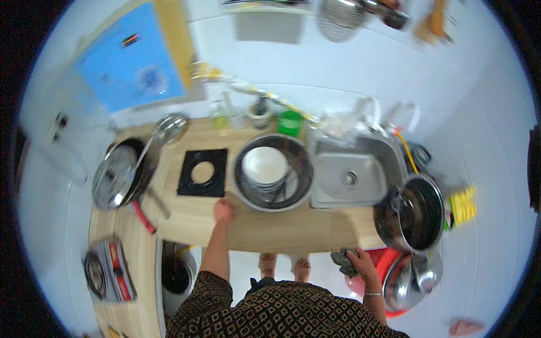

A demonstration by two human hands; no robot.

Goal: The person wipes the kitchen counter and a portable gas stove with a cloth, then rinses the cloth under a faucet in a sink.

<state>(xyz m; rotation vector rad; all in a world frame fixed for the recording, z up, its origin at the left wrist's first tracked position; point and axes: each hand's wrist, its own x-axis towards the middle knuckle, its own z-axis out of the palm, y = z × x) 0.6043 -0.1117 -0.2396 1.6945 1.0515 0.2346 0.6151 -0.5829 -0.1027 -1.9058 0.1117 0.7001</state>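
Observation:
My left hand (224, 210), fingers curled, is at the near right corner of a flat black square sheet (190, 174) with a round hole. Blur hides whether the fingers pinch that corner or just rest by it. A crumpled dark grey cloth (344, 261) is gripped in my right hand (362, 263), which hangs past the front edge of the wooden counter (279, 230). Beside the black sheet stands a large round metal pot (274, 207). Inside it sit a white bowl (265, 164) and other stacked ware.
Right of the pot lies a steel sink (351, 160), with a dark deep pot (416, 215) beyond it. A pan with a glass lid (112, 175) and a red handle (143, 217) occupies the left corner. A mortar (259, 116) and a green container (290, 123) line the wall.

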